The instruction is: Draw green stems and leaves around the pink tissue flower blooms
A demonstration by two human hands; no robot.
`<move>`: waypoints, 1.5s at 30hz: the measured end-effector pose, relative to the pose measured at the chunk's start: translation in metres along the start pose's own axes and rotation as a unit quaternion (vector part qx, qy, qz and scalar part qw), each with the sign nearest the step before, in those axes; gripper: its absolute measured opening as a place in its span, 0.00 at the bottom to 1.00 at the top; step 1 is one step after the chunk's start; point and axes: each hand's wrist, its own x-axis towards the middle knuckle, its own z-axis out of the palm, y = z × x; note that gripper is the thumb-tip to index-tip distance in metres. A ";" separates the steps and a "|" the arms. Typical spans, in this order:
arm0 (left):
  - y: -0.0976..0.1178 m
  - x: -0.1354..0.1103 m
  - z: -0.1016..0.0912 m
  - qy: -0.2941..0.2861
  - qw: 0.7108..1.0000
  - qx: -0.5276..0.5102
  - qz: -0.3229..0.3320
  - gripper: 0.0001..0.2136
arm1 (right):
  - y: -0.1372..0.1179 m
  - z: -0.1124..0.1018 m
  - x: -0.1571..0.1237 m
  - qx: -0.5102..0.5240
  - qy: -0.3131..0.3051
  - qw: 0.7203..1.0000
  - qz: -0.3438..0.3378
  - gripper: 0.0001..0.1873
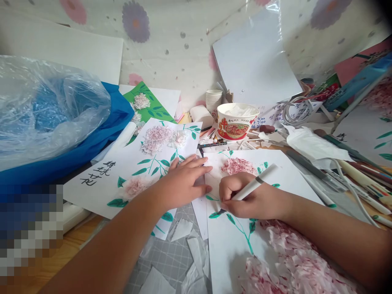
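Observation:
My right hand grips a white marker with a grey band. Its dark tip meets a green leaf drawn on the white sheet in front of me. Ruffled pink-and-white paper flowers stand on that sheet near my right forearm, and a smaller pink flower sits above the hand. With fingers stretched out, my left hand lies flat between this sheet and a second sheet, which bears pale flowers, green leaves and black handwritten characters.
A paper noodle bowl and stacked paper cups stand at the back. Pens and brushes crowd the right. A plastic bag bulges at left. Paper scraps litter the grey cutting mat.

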 end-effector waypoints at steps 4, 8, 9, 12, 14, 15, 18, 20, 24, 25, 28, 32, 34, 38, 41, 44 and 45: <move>-0.001 0.001 0.000 -0.001 1.000 0.002 0.002 0.20 | -0.001 0.000 0.000 0.024 -0.013 1.000 0.014 0.07; -0.002 0.002 0.002 -0.002 1.000 0.006 0.011 0.20 | 0.000 -0.002 0.001 0.032 0.072 0.997 -0.003 0.08; -0.003 0.002 0.002 -0.001 1.000 0.008 0.013 0.20 | 0.000 -0.003 0.002 0.020 0.084 0.996 -0.006 0.08; -0.003 0.003 0.003 0.005 1.000 0.010 0.013 0.20 | 0.000 -0.004 0.003 -0.025 0.079 0.996 -0.014 0.07; -0.003 0.003 0.003 0.003 1.000 0.009 0.012 0.19 | -0.001 -0.004 0.003 -0.042 0.074 0.996 -0.018 0.05; -0.002 0.003 0.003 0.000 1.000 0.008 0.011 0.19 | -0.001 -0.004 0.003 -0.046 0.073 0.996 -0.016 0.05; -0.002 0.002 0.002 -0.002 1.000 0.009 0.009 0.19 | -0.002 -0.004 0.004 -0.065 0.063 0.996 -0.009 0.05; -0.002 0.002 0.003 -0.002 1.000 0.011 0.006 0.19 | -0.002 -0.003 0.004 -0.083 0.066 0.994 -0.015 0.07; -0.003 0.003 0.004 0.001 1.000 0.012 0.005 0.17 | 0.000 -0.003 0.004 -0.107 0.077 0.991 -0.028 0.07; -0.003 0.003 0.004 0.004 1.000 0.012 0.007 0.17 | 0.000 -0.003 0.004 -0.107 0.076 0.991 -0.027 0.07; -0.004 0.004 0.005 0.010 1.000 0.011 0.008 0.16 | -0.001 -0.003 0.005 -0.101 0.068 0.992 -0.023 0.06; -0.004 0.004 0.006 0.011 1.000 0.009 0.005 0.16 | -0.001 -0.003 0.006 -0.106 0.063 0.992 -0.020 0.05; -0.003 0.003 0.006 0.012 1.000 0.009 0.005 0.16 | -0.001 -0.003 0.006 -0.112 0.059 0.992 -0.021 0.04; -0.004 0.004 0.007 0.015 1.000 0.012 0.008 0.16 | 0.000 -0.002 0.006 -0.129 0.056 0.990 -0.026 0.04; -0.005 0.005 0.008 0.019 1.000 0.016 0.008 0.16 | 0.000 -0.003 0.006 -0.132 0.052 0.990 -0.027 0.04; -0.006 0.005 0.008 0.019 1.000 0.018 0.009 0.16 | 0.000 -0.003 0.006 -0.122 0.045 0.991 -0.023 0.05; -0.006 0.005 0.008 0.018 1.000 0.018 0.009 0.16 | 0.000 -0.003 0.006 -0.119 0.045 0.992 -0.022 0.05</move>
